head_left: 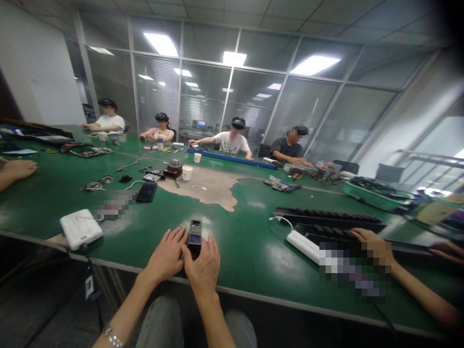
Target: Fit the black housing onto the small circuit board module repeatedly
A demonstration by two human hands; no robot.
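Note:
A small dark grey handheld device (195, 233) with a little screen stands close to the near edge of the green table (246, 261). My left hand (168, 252) is closed against its left side, fingers bent and touching it. From the right, my right hand (203, 261) grips the same device, its thumb at the lower left corner and the fingers along the right side. Both hands rest at the tabletop. The device's lower part is partly hidden by my thumb and fingers, and its exact kind is too small to make out.
To the left lie a white box-shaped device (81, 228), a black phone (146, 192) and glasses (97, 183). Paper cups (187, 173) stand farther back. On the right are a white power bank-like bar (304, 245), black strips (326, 215) and a co-worker's hand (373, 246). Several people sit opposite.

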